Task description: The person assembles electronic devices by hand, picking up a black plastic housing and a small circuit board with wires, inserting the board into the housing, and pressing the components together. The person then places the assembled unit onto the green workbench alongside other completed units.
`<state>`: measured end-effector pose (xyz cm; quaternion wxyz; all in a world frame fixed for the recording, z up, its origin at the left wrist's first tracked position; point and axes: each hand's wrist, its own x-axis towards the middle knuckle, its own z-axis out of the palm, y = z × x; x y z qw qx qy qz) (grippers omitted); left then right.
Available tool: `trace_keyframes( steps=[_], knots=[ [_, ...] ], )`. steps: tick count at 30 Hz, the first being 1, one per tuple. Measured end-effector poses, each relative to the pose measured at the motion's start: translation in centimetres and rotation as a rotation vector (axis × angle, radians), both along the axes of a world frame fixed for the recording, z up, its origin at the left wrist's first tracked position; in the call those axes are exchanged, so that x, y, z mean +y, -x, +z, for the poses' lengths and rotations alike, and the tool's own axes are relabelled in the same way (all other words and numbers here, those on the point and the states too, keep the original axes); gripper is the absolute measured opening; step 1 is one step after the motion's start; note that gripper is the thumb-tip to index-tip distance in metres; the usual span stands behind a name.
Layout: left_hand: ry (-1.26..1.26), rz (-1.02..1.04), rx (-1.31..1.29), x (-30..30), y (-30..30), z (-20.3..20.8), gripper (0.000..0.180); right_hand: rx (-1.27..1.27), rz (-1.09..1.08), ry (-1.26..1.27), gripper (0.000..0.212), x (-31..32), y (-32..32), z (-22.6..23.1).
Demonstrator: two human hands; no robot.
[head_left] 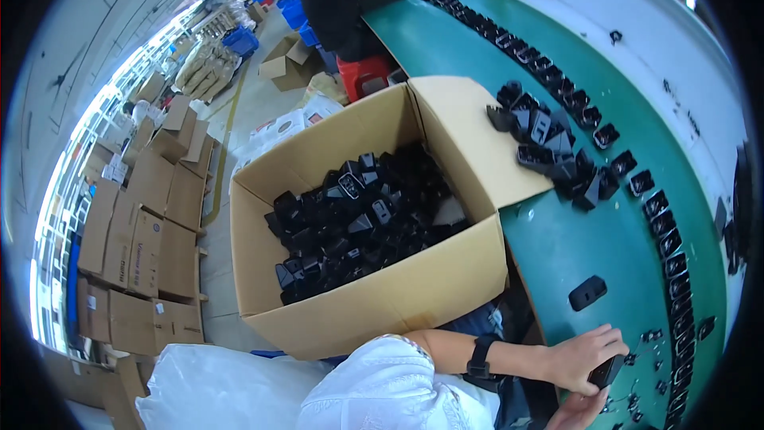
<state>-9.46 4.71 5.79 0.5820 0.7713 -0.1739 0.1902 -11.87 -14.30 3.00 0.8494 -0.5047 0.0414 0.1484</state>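
At the near edge of the green workbench, my left hand (587, 360), with a black watch on its wrist, is closed around a small black plastic housing (608, 370). Just below it, my right hand (576, 412) is partly cut off by the lower edge of the view. It lies close under the held housing; its grip is hidden. Another black housing (587, 293) rests alone on the bench beyond my left hand. Small black parts with thin leads (634, 402) are scattered to the right of my hands.
A large open carton (374, 302) full of black housings stands left of the workbench (549, 239), one flap over it. A pile of housings (549, 139) sits by the flap. A long row of housings (670, 240) curves along the bench. A person (330, 8) works farther off.
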Motion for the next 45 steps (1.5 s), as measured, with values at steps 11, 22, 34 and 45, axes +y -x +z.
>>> trace_keyframes(
  steps=[11,22,34,45],
  knots=[
    [0.138,-0.116,-0.016,0.9,-0.5,0.1,0.076,-0.213,-0.294,0.641,0.053,3.2,0.8,2.3],
    [0.154,-0.150,-0.041,-0.4,-0.2,0.7,0.073,-0.382,-0.451,0.559,0.060,5.5,1.6,5.7],
    [0.251,-0.275,0.085,-1.4,-0.4,0.7,0.074,-0.476,-0.475,0.343,0.045,4.6,0.2,4.6],
    [0.068,0.010,-0.241,-2.5,-0.9,1.5,0.078,-0.402,-0.417,0.385,0.051,1.7,0.8,3.2]
  ],
)
